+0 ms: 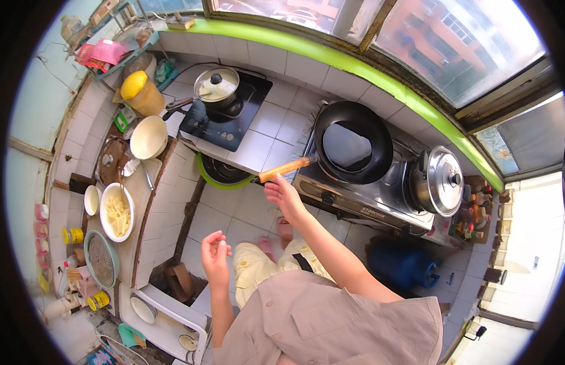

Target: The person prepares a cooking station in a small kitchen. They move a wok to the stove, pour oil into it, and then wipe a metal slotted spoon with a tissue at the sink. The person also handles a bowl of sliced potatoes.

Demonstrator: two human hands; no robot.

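My right hand (285,196) is just below the wooden handle (284,169) of a black wok, fingers spread; whether the fingertips touch it I cannot tell. Dark liquid or oil lies in the wok (378,137), which rests on a steel gas stove (355,200). My left hand (215,253) is raised in front of my body with loosely curled fingers, holding nothing. To its left, on the side counter, a white bowl holds pale cut strips of food (117,215) with a utensil standing in it. A glass-lidded pan (216,86) sits on a black induction cooktop (227,118).
A lidded steel pot (440,180) stands at the stove's right end, with condiment bottles (479,210) beyond it. A blue gas cylinder (401,267) is under the counter. On the left are a cream bowl (148,137), a teal colander (101,258) and a yellow-lidded container (142,93).
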